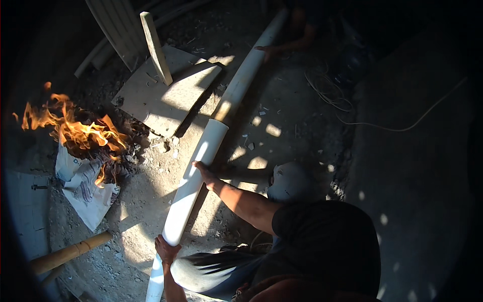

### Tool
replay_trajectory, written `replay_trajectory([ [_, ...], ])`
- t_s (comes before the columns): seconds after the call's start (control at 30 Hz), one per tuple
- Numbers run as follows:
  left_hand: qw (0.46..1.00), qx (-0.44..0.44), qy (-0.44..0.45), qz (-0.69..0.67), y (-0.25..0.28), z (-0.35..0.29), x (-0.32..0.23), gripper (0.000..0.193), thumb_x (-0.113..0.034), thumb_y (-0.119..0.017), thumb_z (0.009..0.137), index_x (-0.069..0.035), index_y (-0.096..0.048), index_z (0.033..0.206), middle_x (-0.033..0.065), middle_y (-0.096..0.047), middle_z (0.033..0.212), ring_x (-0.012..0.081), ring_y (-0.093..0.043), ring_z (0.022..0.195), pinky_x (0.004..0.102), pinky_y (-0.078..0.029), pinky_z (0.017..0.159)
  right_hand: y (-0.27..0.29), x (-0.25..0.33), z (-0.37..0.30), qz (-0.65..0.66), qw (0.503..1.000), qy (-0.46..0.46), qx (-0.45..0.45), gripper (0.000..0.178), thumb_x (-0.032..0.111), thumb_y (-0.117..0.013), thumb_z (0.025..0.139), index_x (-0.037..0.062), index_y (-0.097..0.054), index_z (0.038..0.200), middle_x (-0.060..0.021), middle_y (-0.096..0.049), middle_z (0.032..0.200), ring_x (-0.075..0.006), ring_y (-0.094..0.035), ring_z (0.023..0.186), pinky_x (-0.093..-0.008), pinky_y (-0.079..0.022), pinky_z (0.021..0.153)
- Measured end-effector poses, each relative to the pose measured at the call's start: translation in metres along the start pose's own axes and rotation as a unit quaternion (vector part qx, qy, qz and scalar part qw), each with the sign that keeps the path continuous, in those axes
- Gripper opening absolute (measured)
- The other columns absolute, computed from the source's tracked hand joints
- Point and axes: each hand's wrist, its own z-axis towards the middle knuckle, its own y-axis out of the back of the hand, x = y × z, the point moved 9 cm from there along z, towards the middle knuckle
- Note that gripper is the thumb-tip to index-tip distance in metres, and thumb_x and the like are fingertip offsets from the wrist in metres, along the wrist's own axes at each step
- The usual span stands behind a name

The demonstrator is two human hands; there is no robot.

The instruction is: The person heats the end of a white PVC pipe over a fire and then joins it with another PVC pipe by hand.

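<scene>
A long white plastic pipe runs slantwise from the lower edge towards the far side. At its far end it meets a greyer, stained pipe; the joint has a brownish band beside it. My left hand is wrapped around the near part of the white pipe. Farther along, my right hand grips the same pipe from its right side, the arm stretched out. Another person's hand rests on the grey pipe near its shaded far end. Whether one pipe sits inside the other is hard to tell.
Flames rise at the left from a burning white sack. A flat board with an upright wooden stick lies beyond. A bamboo pole juts in at lower left. A thin cable curls at the right. Rubble covers the ground.
</scene>
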Motion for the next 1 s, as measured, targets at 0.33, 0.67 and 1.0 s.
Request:
replay_trajectory([
  [0.33, 0.999, 0.033, 0.037, 0.018, -0.007, -0.005, -0.013, 0.071, -0.019, -0.079, 0.048, -0.002, -0.040, 0.105, 0.0198, -0.050, 0.096, 0.0417, -0.054, 0.090, 0.0534, -0.048, 0.082, 0.017, -0.003, 0.003, 0.027, 1.000, -0.003, 0.004, 0.065, 0.048, -0.072, 0.079, 0.0058, -0.058, 0.125, -0.0098, -0.056, 0.125, -0.0218, -0.048, 0.117, -0.0385, -0.037, 0.103],
  [0.67, 0.995, 0.006, 0.077, 0.056, 0.040, -0.050, 0.069, 0.075, -0.024, -0.084, 0.045, -0.005, -0.052, 0.110, 0.0121, -0.057, 0.103, 0.0316, -0.054, 0.102, 0.0427, -0.043, 0.090, -0.027, -0.084, -0.047, -0.028, 0.971, -0.231, 0.062, 0.088, 0.065, -0.071, 0.072, 0.0041, -0.049, 0.132, -0.0095, -0.055, 0.133, -0.0274, -0.046, 0.129, -0.0473, -0.029, 0.112],
  [1.0, 0.936, 0.066, 0.331, 0.097, 0.042, -0.166, 0.153, 0.097, -0.021, -0.084, 0.056, -0.017, -0.036, 0.140, 0.0130, -0.044, 0.136, 0.0377, -0.037, 0.131, 0.0560, -0.031, 0.106, -0.062, -0.165, -0.129, -0.105, 0.931, -0.336, 0.101, 0.091, 0.065, -0.067, 0.076, 0.0127, -0.037, 0.144, -0.0127, -0.035, 0.150, -0.0292, -0.024, 0.142, -0.0501, -0.016, 0.116],
])
